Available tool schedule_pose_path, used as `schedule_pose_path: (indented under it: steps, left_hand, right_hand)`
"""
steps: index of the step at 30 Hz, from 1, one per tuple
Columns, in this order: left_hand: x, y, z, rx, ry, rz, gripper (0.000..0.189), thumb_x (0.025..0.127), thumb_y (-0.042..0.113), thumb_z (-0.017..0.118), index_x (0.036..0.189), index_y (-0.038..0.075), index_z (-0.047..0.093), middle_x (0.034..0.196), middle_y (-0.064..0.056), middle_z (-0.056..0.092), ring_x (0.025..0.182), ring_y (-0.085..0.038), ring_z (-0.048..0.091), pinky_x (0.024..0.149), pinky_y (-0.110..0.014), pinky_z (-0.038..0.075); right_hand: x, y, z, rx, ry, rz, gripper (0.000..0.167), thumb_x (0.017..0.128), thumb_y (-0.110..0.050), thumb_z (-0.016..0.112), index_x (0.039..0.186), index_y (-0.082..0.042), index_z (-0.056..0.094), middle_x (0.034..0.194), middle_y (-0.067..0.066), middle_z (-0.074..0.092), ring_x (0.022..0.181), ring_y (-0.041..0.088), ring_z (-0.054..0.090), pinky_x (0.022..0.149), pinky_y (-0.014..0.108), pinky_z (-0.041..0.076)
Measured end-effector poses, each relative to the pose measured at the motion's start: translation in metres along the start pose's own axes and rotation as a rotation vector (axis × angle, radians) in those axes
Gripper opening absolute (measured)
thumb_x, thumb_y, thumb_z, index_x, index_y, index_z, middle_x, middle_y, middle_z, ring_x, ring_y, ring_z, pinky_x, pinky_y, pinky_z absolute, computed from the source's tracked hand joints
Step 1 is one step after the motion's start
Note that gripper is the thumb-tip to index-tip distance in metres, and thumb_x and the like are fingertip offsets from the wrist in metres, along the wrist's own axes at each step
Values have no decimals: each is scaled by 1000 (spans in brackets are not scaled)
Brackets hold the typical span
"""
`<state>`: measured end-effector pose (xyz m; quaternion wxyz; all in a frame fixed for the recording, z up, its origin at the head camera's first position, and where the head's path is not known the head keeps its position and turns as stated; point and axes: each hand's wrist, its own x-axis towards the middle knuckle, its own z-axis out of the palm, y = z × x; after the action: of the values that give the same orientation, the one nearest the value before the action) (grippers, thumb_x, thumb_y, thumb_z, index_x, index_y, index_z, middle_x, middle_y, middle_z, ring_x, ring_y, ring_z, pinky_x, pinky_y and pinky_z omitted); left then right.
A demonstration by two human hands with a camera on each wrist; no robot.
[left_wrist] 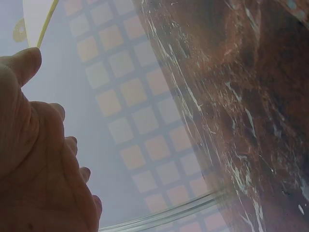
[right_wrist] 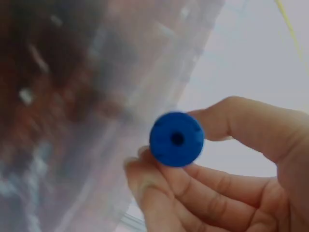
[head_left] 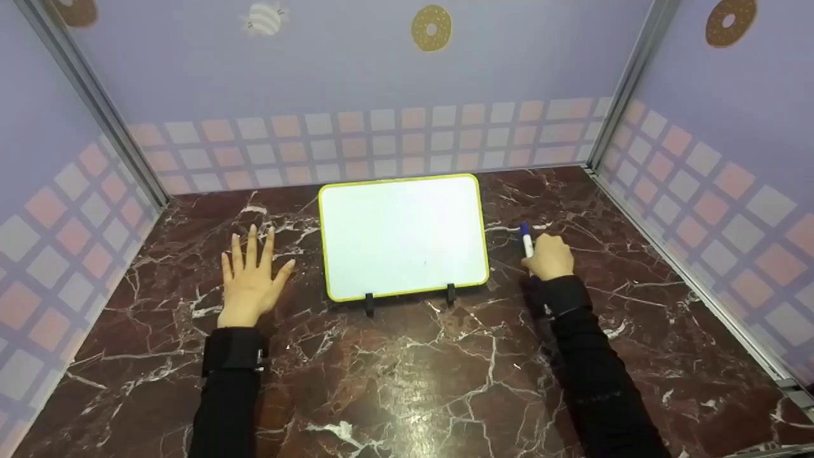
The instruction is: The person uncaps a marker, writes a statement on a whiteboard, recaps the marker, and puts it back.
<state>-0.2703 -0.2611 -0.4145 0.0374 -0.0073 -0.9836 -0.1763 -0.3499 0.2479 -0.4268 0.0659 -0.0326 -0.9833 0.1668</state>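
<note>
My right hand (head_left: pixel 552 256) pinches a white marker (head_left: pixel 528 243) with a blue cap, right of the whiteboard; the cap points toward the back wall. In the right wrist view the marker's round blue end (right_wrist: pixel 176 139) faces the camera, with thumb and curled fingers around the barrel. My left hand (head_left: pixel 250 283) lies palm down on the table with its fingers spread, left of the board, holding nothing. A yellow-framed whiteboard (head_left: pixel 404 238) leans back on small black stand feet (head_left: pixel 369 304) between the hands. One tiny dark mark shows low on its white face.
The dark red marbled table (head_left: pixel 407 375) has a glossy surface. Lilac panels with pink and white squares enclose it at the back (head_left: pixel 356 83), left and right. Grey metal posts (head_left: pixel 626 83) stand at the back corners.
</note>
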Motion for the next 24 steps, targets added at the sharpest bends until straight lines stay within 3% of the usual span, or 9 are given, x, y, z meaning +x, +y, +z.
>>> schedule_pose_path:
  steps: [6, 12, 18, 21, 24]
  left_hand:
    - [-1, 3, -3, 6, 22, 6, 74, 106, 52, 28, 161, 14, -3, 165, -17, -15, 150, -43, -19, 120, -61, -16]
    - [0, 12, -7, 22, 91, 57, 73, 106, 50, 31, 161, 16, -2, 166, -14, -15, 151, -40, -18, 121, -59, -15]
    - [2, 37, -10, 90, 276, 200, 72, 104, 43, 43, 161, 15, 9, 168, -12, -2, 154, -36, -5, 125, -54, -6]
    - [2, 55, -8, 110, 365, 297, 71, 101, 39, 51, 159, 11, 20, 167, -12, 11, 154, -33, 8, 127, -51, 3]
    - [0, 76, -3, 103, 431, 411, 68, 97, 33, 60, 154, 6, 33, 161, -13, 29, 149, -32, 27, 125, -50, 19]
  right_hand:
    - [-5, -3, -24, 84, 110, -4, 29, 84, -16, 72, 92, 12, 68, 93, 33, 68, 86, 51, 67, 73, 58, 56]
    - [-14, -19, -39, 129, 271, -98, 22, 83, -11, 68, 92, 9, 73, 90, 30, 71, 79, 48, 68, 69, 58, 55]
    - [-27, -49, -42, 152, 373, -251, 17, 80, -6, 70, 92, 7, 73, 87, 25, 73, 74, 45, 69, 66, 55, 55]
    - [-36, -68, -38, 146, 371, -332, 15, 81, -4, 71, 92, 6, 73, 86, 23, 74, 74, 43, 69, 66, 54, 57]
    - [-46, -85, -30, 116, 362, -412, 12, 81, -3, 73, 90, 4, 72, 84, 21, 73, 74, 41, 69, 67, 53, 57]
